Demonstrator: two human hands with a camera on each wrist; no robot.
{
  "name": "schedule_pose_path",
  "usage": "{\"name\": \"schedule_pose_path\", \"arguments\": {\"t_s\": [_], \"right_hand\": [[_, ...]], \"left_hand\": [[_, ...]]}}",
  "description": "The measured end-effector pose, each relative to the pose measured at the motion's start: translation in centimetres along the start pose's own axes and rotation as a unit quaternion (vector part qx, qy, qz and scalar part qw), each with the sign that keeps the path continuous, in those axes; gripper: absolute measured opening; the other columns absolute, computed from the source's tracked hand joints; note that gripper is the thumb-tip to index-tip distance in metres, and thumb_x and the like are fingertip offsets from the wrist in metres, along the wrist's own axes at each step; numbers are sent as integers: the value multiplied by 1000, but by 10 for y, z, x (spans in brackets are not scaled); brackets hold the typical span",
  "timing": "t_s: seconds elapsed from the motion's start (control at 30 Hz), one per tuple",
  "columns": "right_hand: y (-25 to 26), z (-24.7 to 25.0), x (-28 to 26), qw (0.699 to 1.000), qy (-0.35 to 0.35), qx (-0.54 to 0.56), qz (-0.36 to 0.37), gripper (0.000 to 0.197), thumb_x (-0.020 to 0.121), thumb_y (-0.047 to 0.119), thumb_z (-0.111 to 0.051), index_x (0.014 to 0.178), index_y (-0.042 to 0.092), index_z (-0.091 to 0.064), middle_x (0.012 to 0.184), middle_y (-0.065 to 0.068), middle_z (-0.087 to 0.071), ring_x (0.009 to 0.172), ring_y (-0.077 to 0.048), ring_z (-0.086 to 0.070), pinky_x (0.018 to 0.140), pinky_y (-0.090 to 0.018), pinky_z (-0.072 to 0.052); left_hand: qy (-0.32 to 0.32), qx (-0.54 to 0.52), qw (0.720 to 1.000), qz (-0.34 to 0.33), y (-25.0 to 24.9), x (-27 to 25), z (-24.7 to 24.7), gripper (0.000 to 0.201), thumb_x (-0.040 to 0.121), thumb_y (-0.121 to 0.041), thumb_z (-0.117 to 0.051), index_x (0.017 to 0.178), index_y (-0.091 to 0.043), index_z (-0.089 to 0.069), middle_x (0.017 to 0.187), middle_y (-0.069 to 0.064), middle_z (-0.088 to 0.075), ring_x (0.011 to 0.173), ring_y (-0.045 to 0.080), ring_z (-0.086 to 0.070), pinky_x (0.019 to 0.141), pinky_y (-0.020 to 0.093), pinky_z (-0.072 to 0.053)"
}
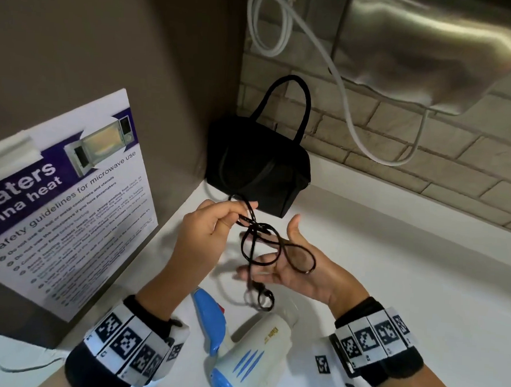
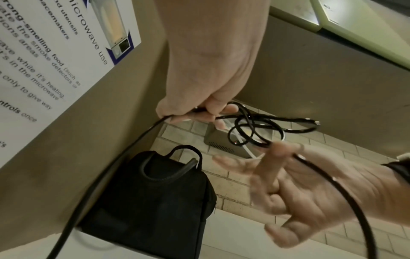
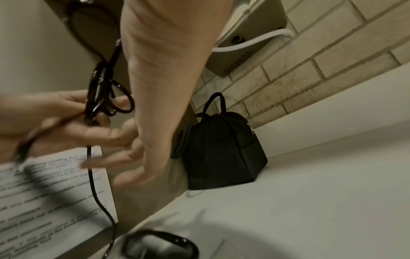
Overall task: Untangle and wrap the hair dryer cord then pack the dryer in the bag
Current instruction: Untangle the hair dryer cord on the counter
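Dryer (image 1: 250,351) lies on white counter (image 1: 393,261) by brick wall (image 1: 431,138).

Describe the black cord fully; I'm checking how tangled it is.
The cord is thin, black and glossy, tangled in several overlapping loops above the white counter. The left hand pinches it near the knot; loops drape over the open right hand. Below, it runs down toward the hair dryer.

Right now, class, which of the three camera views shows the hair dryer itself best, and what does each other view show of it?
The head view: the white and blue hair dryer lies whole on the white counter, below both hands. The left wrist view shows only its black cord, not its body. The right wrist view likewise shows just the cord, blurred.
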State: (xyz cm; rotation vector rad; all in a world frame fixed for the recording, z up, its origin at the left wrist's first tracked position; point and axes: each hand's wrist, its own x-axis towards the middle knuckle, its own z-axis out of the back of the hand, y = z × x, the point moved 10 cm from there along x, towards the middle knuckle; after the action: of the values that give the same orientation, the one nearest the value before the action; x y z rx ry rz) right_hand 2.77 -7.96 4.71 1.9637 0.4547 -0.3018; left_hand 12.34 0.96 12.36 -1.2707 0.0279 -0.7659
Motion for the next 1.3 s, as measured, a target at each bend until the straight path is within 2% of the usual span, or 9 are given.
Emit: {"name": "schedule_pose_path", "arguments": {"t_s": [0.1,0.3,0.5,0.67,0.8,0.87,0.93,1.13,1.3], "right_hand": [[-4,0,0,1000,-7,-24,-9,71,94,58,-17,130,11,-55,73,-10,-61,90,-27,-66,102,-45,-45],[23,17,-7,989,-93,-26,108,39,95,30,-45,121,8,-63,64,3,-34,59,-10,-36,65,-22,-36],[32,52,-26,925,-243,-260,136,28,97,28,-49,103,15,-74,59,3,-36,57,-10,-34,59,-12,-33],[17,32,-27,964,-111,-216,104,14,93,3,-54,103,-3,-62,77,5,-70,81,-6,-64,75,-12,-46],[27,6,-30,988,-49,-88,113,26,97,19,-48,114,4,-60,80,-6,-64,82,-20,-58,75,-19,-48],[34,4,-29,984,-69,-102,125,32,99,28,-44,123,17,-62,71,-3,-55,72,-14,-51,75,-22,-44],[41,9,-30,973,-114,-137,145,31,97,30,-44,121,27,-65,62,0,-43,63,-11,-42,71,-22,-38],[34,5,-30,941,-80,-301,130,19,95,12,-54,105,8,-70,73,-3,-66,68,-13,-59,72,-17,-48],[12,41,-24,809,-174,-561,25,34,88,-4,-42,82,18,-68,74,4,-70,65,-11,-66,68,-22,-54]], "left_hand": [[-25,20,999,1,2,1,6,25,94,-3,-48,93,-17,-68,99,-6,-66,96,-2,-60,88,12,-45],[-43,62,995,-63,-20,-4,11,20,94,-8,-46,94,-5,-66,99,2,-52,87,0,-55,75,6,-41],[-5,5,1000,8,-18,-3,9,21,99,-4,-42,95,-4,-63,90,-4,-64,87,-9,-58,75,3,-39],[-6,-45,995,88,-5,-4,6,23,100,-10,-40,87,-10,-60,48,-22,-49,44,2,-39,48,8,-32],[35,-51,995,80,-4,-5,-7,24,97,-25,-50,81,-27,-68,74,-10,-66,68,4,-59,68,14,-46],[62,-54,993,84,1,-7,-15,25,97,-33,-49,84,-33,-70,85,9,-70,82,29,-63,76,38,-51],[51,-56,994,81,1,-7,-12,26,97,-36,-46,82,-30,-67,84,23,-63,75,36,-57,70,36,-47],[-11,-127,987,101,-1,0,12,35,102,-29,-36,79,-11,-55,60,2,-37,56,8,-36,51,14,-33],[-26,-180,979,95,0,7,27,32,103,-24,-33,90,-17,-62,50,-9,-39,50,3,-34,52,14,-33]]}}
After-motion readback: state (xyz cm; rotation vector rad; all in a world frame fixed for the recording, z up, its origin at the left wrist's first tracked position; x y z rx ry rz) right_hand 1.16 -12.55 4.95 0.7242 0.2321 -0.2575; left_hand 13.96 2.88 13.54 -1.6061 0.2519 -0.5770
